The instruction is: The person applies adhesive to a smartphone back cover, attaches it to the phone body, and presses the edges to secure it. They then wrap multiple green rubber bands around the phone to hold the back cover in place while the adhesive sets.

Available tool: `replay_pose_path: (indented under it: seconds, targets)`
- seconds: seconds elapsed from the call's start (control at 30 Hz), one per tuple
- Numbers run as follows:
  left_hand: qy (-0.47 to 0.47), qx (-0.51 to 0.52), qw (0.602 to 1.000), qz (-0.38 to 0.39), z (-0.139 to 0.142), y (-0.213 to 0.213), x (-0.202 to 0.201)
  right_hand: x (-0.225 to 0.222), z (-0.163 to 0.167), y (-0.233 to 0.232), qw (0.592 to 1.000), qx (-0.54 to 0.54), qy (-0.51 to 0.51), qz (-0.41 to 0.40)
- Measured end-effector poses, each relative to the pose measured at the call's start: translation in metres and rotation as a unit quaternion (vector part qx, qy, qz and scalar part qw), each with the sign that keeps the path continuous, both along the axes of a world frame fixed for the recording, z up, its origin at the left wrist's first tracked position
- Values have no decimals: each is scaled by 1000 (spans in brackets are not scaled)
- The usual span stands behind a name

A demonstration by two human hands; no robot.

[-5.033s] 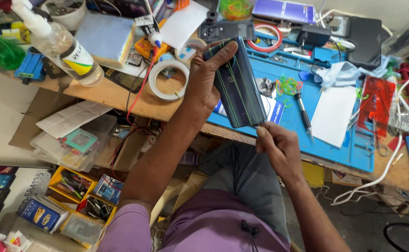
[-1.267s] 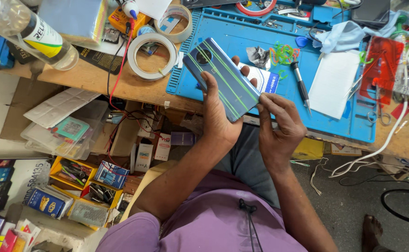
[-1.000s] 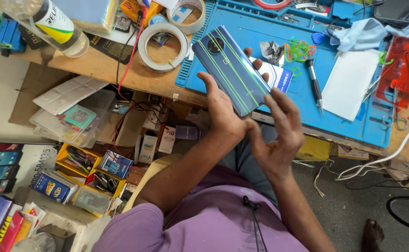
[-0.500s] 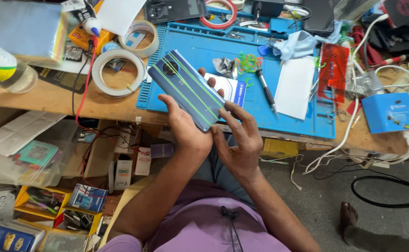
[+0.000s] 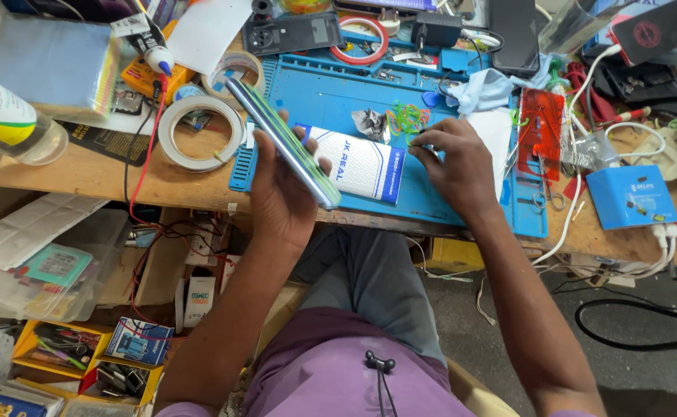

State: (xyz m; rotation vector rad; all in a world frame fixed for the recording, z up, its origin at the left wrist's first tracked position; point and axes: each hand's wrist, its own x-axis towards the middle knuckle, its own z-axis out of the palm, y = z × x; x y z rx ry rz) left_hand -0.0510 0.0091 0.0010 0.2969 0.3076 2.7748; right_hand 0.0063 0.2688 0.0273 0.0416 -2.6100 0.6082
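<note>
Left hand [image 5: 280, 197] now grips the phone [image 5: 283, 143] alone, tilted edge-up over the blue mat [image 5: 330, 93], since the right hand [image 5: 454, 166] has let go and reaches, fingers loosely open, toward the green bands [image 5: 406, 121], so the phone work pauses.

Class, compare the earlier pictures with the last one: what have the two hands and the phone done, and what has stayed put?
The left hand has turned the phone from back-up to edge-on. The right hand, earlier beside the phone, has moved away right and now rests on the blue mat near the green bands. The left hand's hold, the white packet and the tape ring stayed as they were.
</note>
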Motion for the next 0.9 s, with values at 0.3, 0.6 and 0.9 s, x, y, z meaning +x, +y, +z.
replay_pose_path:
  seconds: [0.3, 0.6, 0.9]
  targets:
    - [-7, -135, 984, -118, 5, 11, 23, 11, 1, -14, 847, -523, -38, 85]
    - [26, -75, 973, -215, 4, 18, 50, 34, 12, -48, 952, -296, 67, 34]
    - [268, -275, 912, -144, 9, 4, 43, 29, 10, -52, 594, -795, -22, 123]
